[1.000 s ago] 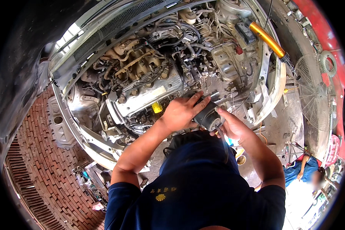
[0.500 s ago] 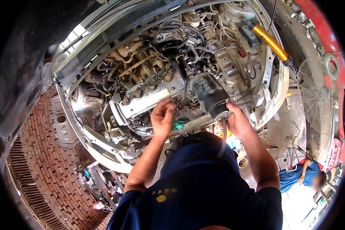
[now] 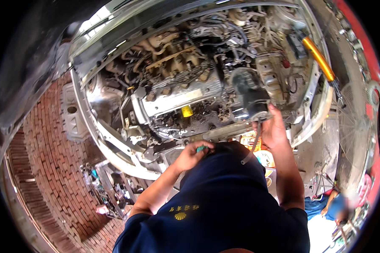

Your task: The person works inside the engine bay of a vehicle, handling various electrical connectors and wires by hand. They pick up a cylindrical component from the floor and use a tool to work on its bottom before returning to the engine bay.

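Observation:
My right hand (image 3: pixel 275 128) grips a black plastic canister (image 3: pixel 251 93) at its near end, above the right part of the open engine bay. A thin grey hose (image 3: pixel 252 149) hangs down from that end. Close to my waist, my left hand (image 3: pixel 193 155) is closed around a small green thing (image 3: pixel 202 149); most of it is hidden by the fingers, so its kind cannot be told. Beyond my left hand lies the engine, with its silver valve cover (image 3: pixel 181 100). A yellow piece (image 3: pixel 186 111) sits at the cover's near edge.
An orange-gold cylindrical tool (image 3: pixel 318 59) rests along the right side of the bay. The car's front frame (image 3: pixel 223 131) runs between me and the engine. A fan (image 3: pixel 350 118) stands at right; another person (image 3: pixel 325 206) is at lower right. Brick paving (image 3: pixel 50 168) lies left.
My left hand has drawn back from the engine to my waist, now closed around the green thing. The yellow piece has come into sight. The whole view has shifted; my right hand still holds the canister.

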{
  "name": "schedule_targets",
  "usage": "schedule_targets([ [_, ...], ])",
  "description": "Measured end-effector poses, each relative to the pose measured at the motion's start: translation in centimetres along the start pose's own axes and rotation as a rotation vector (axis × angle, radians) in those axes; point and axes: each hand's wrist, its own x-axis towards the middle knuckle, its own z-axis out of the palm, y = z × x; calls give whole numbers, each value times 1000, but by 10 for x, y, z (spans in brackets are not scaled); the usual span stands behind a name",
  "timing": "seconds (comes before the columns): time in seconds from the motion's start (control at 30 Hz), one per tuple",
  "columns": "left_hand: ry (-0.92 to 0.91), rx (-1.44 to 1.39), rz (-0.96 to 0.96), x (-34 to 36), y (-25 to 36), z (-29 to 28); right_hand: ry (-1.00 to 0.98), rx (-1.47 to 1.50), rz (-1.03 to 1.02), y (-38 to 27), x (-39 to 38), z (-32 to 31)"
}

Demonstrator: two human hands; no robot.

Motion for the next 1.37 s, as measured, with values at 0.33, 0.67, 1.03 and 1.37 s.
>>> schedule_targets([
  [0.33,839,-34,159,-3,51,-85,81,-32,-43,-6,-7,8],
  [0.67,1036,778,666,95,93,-199,41,-38,-26,-2,-13,4],
  [1.03,855,1210,715,169,152,-168,101,-14,-81,-13,0,8],
  [1.37,614,1534,863,299,179,-223,49,-169,-23,-47,115,50],
])
